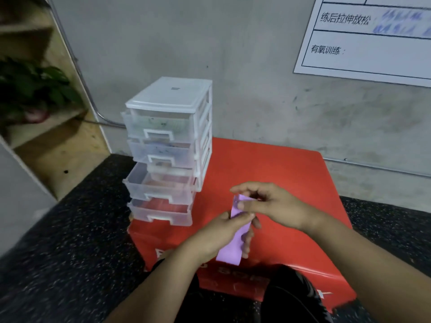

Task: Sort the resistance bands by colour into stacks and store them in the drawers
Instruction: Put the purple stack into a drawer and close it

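Observation:
A purple resistance band (231, 247) hangs flat between both hands above the red mat (291, 183). My left hand (221, 234) grips the band's middle, fingers curled round it. My right hand (270, 203) pinches the band's top end. A white plastic drawer unit (172, 127) with several translucent drawers stands at the mat's back left. The third drawer (161, 185) is pulled out, the bottom one (161, 212) slightly out. The upper two drawers show faint coloured contents.
The mat lies on a dark speckled floor (70, 241) against a grey wall. A wooden shelf with a green plant (32, 89) stands at the left. A white chart (373, 38) hangs on the wall at the upper right. My dark-clothed knees (291, 297) are at the bottom.

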